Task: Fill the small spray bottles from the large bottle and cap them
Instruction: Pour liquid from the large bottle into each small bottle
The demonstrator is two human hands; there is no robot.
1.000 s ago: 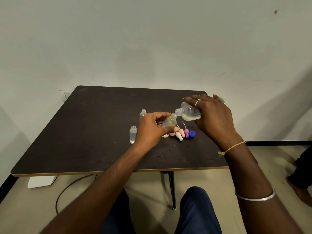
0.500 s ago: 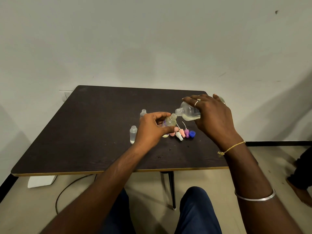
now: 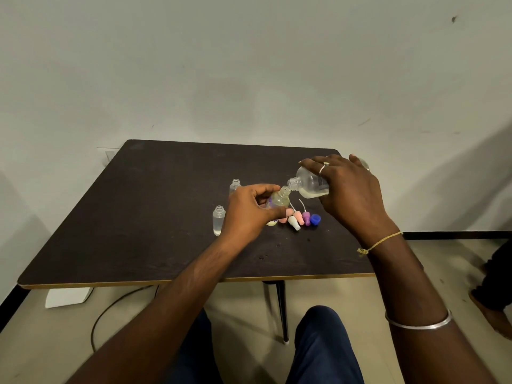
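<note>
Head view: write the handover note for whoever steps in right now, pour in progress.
Left hand: grips a small bottle, tilted, open neck up toward the pour.
Right hand: holds the large bottle tipped, its mouth at the small bottle's neck; whitish liquid pools low inside.
On the table: two uncapped small bottles, the near one and the far one; coloured spray caps lie in a cluster by the left hand.
Done: nothing capped; fill levels are unclear.
Left: finish this pour, fill any bottles that need it, cap all three.
</note>
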